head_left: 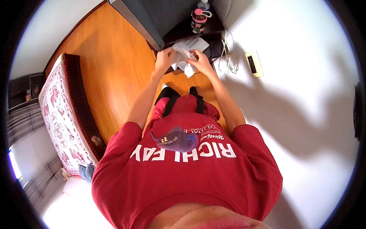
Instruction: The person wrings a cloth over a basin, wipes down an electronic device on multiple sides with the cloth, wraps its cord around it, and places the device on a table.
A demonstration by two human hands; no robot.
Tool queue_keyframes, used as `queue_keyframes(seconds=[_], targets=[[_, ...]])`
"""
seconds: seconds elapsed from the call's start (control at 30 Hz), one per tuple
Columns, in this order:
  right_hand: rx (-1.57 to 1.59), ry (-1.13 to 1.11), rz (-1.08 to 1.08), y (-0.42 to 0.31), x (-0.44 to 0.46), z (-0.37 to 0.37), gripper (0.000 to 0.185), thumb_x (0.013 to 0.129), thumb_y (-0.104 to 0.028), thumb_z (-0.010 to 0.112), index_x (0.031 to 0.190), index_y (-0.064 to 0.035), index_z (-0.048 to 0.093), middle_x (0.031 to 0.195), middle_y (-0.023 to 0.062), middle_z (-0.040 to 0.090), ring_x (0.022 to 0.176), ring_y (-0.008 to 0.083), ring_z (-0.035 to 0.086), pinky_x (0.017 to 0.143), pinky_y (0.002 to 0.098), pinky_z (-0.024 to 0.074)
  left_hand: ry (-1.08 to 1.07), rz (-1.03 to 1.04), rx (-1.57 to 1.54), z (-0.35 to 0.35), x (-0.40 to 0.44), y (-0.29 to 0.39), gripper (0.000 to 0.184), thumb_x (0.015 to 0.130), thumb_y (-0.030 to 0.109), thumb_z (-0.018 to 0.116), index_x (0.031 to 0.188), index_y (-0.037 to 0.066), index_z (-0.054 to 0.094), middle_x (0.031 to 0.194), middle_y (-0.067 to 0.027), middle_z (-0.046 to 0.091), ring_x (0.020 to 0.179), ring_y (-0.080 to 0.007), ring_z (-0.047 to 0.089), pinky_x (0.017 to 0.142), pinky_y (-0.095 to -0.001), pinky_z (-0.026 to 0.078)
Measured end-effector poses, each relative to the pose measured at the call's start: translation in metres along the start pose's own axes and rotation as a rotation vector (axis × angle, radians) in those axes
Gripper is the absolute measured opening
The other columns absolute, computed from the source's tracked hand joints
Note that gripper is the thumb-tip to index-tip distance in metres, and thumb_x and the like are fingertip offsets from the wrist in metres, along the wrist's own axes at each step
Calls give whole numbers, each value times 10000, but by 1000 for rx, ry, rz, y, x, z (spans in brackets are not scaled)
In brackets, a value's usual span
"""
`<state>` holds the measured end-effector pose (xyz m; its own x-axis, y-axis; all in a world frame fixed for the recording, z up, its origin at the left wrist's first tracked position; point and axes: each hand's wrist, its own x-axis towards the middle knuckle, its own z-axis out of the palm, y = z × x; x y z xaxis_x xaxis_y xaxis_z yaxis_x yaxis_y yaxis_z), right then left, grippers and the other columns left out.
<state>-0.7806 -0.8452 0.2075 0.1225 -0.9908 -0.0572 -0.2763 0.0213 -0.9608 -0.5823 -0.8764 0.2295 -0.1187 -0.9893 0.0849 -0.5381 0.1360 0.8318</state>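
Observation:
A crumpled, thin white sheet, like a tissue or plastic bag (182, 55), is stretched between my hands in front of me. My left hand (164, 60) pinches its left edge. My right hand (200, 61) grips its right side with thumb and fingers, and a loose end hangs below between the hands. Behind it, a white printed paper (195, 44) lies on a low dark shelf. The fingertips are partly hidden by the white material.
A pink-lidded bottle (198, 23) and a clear bottle (204, 5) stand on a dark corner shelf (215, 24). Coiled white cables (228, 61) hang by the wall, near a yellowish wall plate (254, 63). A bed with a patterned cover (57, 118) is at left.

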Motion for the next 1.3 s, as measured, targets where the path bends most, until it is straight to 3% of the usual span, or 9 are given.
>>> queue_keyframes(seconds=[0.1, 0.27, 0.37, 0.6, 0.8, 0.9, 1.0, 1.17, 1.3], targets=[[-294, -129, -65, 4, 4, -1, 377, 761, -222, 716, 990, 50, 589, 872, 220, 606, 791, 359, 601, 715, 391, 468, 24, 26, 95, -5, 5, 8, 183, 828, 169, 592, 865, -9, 607, 760, -241, 579, 718, -427, 569, 589, -403, 454], [-381, -3, -265, 30, 17, -7, 276, 788, -151, 658, 956, 50, 571, 811, 222, 583, 763, 354, 597, 672, 400, 456, -7, 17, 97, -14, 6, 1, 197, 826, 178, 604, 917, 6, 634, 801, -223, 620, 761, -404, 598, 648, -391, 476], [-275, -61, -109, 11, 19, -18, 262, 850, -203, 624, 865, 36, 518, 739, 226, 586, 684, 360, 600, 589, 399, 442, -7, 72, 85, -22, 4, -3, 211, 827, 184, 606, 937, 7, 639, 809, -229, 620, 769, -399, 602, 659, -389, 477], [-248, 30, -150, -2, 44, -19, 384, 890, -350, 578, 853, 32, 583, 718, 225, 608, 664, 364, 604, 569, 413, 432, -321, -186, 26, -31, 4, -10, 351, 892, 320, 550, 963, -10, 647, 793, -132, 659, 739, -204, 623, 670, -347, 478], [-387, -13, 12, -18, 51, -9, 575, 842, -487, 585, 1055, 47, 608, 869, 237, 650, 847, 386, 627, 790, 403, 496, -408, -496, -531, -21, -3, 7, 529, 927, 473, 470, 1010, -31, 607, 910, -79, 634, 755, -150, 589, 682, -307, 478], [-286, 177, -245, 3, 44, 0, 497, 871, -414, 580, 1102, 25, 595, 1044, 260, 610, 998, 358, 593, 853, 397, 459, -403, -510, -682, -20, -3, 10, 489, 926, 464, 472, 993, 0, 611, 869, -58, 627, 756, -141, 582, 681, -295, 477], [2, 104, -183, 6, 15, 5, 443, 880, -359, 580, 1129, 8, 580, 1053, 212, 627, 970, 339, 610, 831, 376, 464, -340, -556, -742, -24, -2, 19, 469, 940, 456, 452, 964, 17, 616, 854, -53, 624, 761, -134, 586, 670, -289, 479], [65, -140, -66, 3, -23, 17, 373, 879, -219, 559, 1164, 22, 547, 1011, 152, 645, 795, 179, 641, 726, 292, 496, -326, -557, -801, -26, -8, 37, 443, 959, 433, 424, 1019, 29, 595, 898, -44, 625, 776, -131, 586, 697, -282, 477], [227, -155, -29, 15, -35, 26, 330, 867, -196, 573, 1110, 27, 559, 982, 127, 644, 846, 166, 626, 768, 296, 492, -378, -542, -895, -1, -7, 1, 444, 963, 430, 409, 1107, 38, 560, 981, -46, 618, 843, -137, 594, 745, -290, 486]])
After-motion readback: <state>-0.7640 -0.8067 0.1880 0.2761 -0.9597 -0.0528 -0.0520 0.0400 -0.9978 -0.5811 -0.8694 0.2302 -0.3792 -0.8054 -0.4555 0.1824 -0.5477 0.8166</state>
